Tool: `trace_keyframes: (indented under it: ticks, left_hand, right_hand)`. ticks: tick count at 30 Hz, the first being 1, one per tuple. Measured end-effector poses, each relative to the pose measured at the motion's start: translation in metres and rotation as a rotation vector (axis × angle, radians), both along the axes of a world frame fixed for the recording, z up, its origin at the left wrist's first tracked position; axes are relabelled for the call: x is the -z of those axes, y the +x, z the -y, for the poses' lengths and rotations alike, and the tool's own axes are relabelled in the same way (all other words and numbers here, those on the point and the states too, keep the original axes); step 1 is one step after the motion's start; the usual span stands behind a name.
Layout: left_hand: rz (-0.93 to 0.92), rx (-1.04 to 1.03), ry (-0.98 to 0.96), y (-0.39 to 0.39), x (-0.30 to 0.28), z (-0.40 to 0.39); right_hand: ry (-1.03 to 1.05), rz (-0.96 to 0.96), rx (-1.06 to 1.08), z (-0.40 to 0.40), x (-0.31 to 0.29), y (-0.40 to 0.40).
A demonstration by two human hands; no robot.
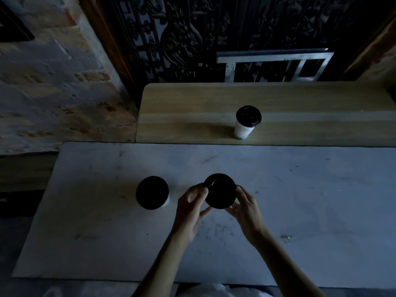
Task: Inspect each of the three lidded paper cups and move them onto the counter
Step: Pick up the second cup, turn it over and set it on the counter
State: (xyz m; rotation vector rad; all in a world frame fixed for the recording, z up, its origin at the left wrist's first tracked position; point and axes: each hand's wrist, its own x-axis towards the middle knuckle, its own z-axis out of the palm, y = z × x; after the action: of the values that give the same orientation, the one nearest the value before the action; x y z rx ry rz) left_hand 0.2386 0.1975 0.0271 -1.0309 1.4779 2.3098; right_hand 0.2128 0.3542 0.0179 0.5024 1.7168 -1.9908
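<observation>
**Lid at risk while the middle cup was checked**

The likeliest fault was judged to be a loosened lid. The round black plastic lid (220,191) of the paper cup being inspected was pinched at its far-left rim by the fingertips of the left hand (190,207). If that rim were lifted or pressed unevenly, the lid could be popped off and any contents spilled over the pale grey worktop (300,200). A second risk was seen in the carry to the raised tan wooden worktop (192,108). A cup held only by its lid, not by its wall, could be dropped on the way up to that higher surface.

The right hand (246,211) was curled loosely round the near-right side of the same cup. Its grip was part open, fingers touching the lid's edge or the wall below; which could not be told in the dim light. This cup stood near the middle of the grey worktop, seen almost straight from above, so that little but its lid was shown.

A second black-lidded paper cup (152,192) was left untouched just to its left. The third, a white paper cup with a black lid (246,122), was already set upright near the front edge of the wooden worktop.
</observation>
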Motion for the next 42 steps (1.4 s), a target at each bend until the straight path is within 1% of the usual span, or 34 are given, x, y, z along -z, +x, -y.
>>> trace_keyframes:
  ticks: [8,24,32,37,42]
  left_hand:
    - [0.066,0.029,-0.061,0.011,0.020,0.004]
    - [0.081,0.075,-0.119,0.012,0.026,0.012]
    - [0.011,0.095,-0.184,0.010,0.025,0.015]
    - [-0.093,0.161,-0.374,-0.007,0.015,0.018]
    - [-0.247,0.195,-0.482,-0.053,0.000,0.010]
  right_hand:
    - [0.015,0.087,-0.028,0.004,0.020,0.008]
    - [-0.008,0.065,-0.043,-0.001,0.035,0.015]
    - [-0.033,0.026,-0.024,-0.008,0.033,0.012]
    - [0.001,-0.035,-0.011,-0.022,0.030,-0.001]
    - [0.064,-0.143,-0.014,-0.042,0.018,-0.038]
